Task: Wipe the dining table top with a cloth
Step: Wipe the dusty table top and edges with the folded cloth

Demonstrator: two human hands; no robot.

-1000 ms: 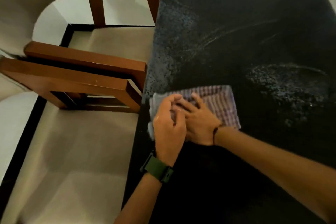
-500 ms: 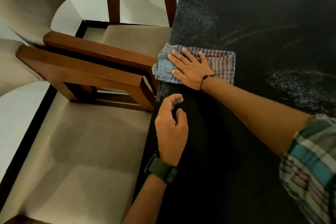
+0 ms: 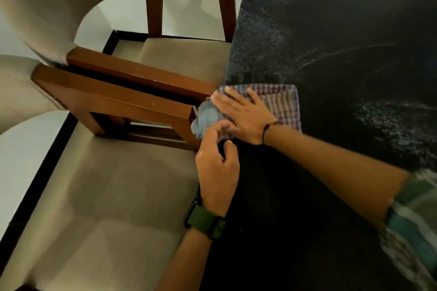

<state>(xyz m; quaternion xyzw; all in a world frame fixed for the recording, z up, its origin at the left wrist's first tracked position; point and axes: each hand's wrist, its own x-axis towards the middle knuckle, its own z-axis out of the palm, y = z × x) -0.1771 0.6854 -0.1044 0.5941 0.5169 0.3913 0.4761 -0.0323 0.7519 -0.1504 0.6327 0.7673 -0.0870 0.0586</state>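
A checked purple-and-white cloth [image 3: 281, 104] lies at the left edge of the black stone table top [image 3: 331, 30], and its bluish bunched end [image 3: 208, 116] hangs over that edge. My right hand [image 3: 244, 114] presses flat on the cloth with the fingers spread. My left hand [image 3: 217, 163], with a green watch on the wrist, rests at the table edge just in front of the cloth. Its curled fingertips touch the cloth's near corner; whether they pinch it is unclear. Pale wipe streaks and speckled patches mark the far and right parts of the top.
Two chairs with brown wooden arms and beige cushions stand tight against the table's left side: the near chair [image 3: 106, 184] and the far chair [image 3: 184, 59]. The near chair's armrest [image 3: 113, 99] ends right beside the bunched cloth. White floor shows behind them.
My right hand has pulled the cloth back toward me along the left edge, after pushing it away half a second ago. The cloth now meets my left hand's fingertips, which had stayed apart.
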